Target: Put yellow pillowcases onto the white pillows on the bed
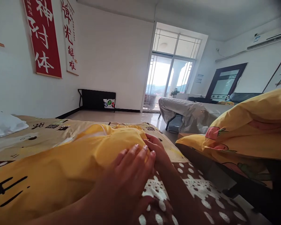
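A yellow cloth (67, 165) with black lettering at its near left end lies bunched across a bed. Its exact kind does not show. My left hand (133, 162) rests on top of the cloth, palm down, with its fingers stretched out toward the right edge. Just beyond it, my right hand (155, 148) holds that right edge, its fingers curled around the fabric. Part of the right hand is hidden behind the left fingers. Under the cloth spreads a patterned bed cover (189, 184), brown with white spots and beige farther off.
Yellow bedding with a strawberry print (248, 131) is heaped at the right, beside the bed. Behind it stands a table under a grey sheet (184, 109). A white cloth (7, 123) lies at the far left. A black panel (93, 98) leans near the back wall.
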`<state>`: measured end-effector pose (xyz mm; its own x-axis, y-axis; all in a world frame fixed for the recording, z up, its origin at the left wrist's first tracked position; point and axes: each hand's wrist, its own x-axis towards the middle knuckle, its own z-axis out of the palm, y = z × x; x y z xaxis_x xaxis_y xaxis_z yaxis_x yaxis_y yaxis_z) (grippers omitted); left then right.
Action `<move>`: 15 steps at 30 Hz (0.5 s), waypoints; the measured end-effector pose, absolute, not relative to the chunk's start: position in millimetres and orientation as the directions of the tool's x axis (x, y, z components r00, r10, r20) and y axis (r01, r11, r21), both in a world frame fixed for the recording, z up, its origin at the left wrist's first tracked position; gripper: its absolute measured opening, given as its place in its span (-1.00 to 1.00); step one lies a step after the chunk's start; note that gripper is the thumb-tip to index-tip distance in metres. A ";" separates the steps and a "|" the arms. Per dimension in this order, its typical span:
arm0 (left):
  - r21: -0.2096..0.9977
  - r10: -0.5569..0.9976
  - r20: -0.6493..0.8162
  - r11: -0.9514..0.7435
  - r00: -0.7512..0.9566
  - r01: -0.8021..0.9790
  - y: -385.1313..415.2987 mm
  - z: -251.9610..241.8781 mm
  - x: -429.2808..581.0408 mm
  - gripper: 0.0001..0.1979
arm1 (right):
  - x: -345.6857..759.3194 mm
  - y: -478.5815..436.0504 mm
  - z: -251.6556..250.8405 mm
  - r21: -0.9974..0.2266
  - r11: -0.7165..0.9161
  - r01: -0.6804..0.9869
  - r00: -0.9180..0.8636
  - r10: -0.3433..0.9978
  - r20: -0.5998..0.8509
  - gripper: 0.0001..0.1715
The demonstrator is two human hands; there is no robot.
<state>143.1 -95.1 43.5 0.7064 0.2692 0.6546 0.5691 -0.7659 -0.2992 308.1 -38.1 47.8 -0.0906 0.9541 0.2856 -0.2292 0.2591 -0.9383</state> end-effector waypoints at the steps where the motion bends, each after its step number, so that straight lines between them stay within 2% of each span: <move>1: -0.329 0.269 0.668 -0.730 0.694 0.599 -93.3 53.5 153.0 -0.35 | 299.3 -39.0 64.2 -0.923 0.270 -0.276 -0.100 0.946 0.307 -0.65; 4: -0.486 0.269 0.692 -0.511 0.669 0.709 -79.0 86.4 159.9 -0.53 | 286.5 -36.9 103.6 -0.879 0.328 -0.347 -0.068 0.926 0.372 -0.75; 6: -0.540 0.266 0.704 -0.402 0.659 0.740 -71.8 108.7 153.6 -0.60 | 283.7 -36.4 122.4 -0.865 0.365 -0.346 -0.020 0.918 0.396 -0.82; 11: -0.466 0.331 0.736 -0.386 0.591 0.796 -74.6 154.5 141.2 -0.56 | 273.2 -40.0 152.4 -0.888 0.402 -0.221 -0.053 0.905 0.423 -0.82; 13: -0.434 0.370 0.737 -0.382 0.565 0.816 -77.6 169.9 137.9 -0.52 | 274.0 -36.0 158.7 -0.870 0.468 -0.154 -0.142 0.861 0.488 -0.81; 15: -0.353 0.437 0.749 -0.372 0.498 0.858 -79.1 185.9 131.3 -0.43 | 284.3 -24.3 158.5 -0.807 0.588 -0.064 -0.272 0.767 0.581 -0.75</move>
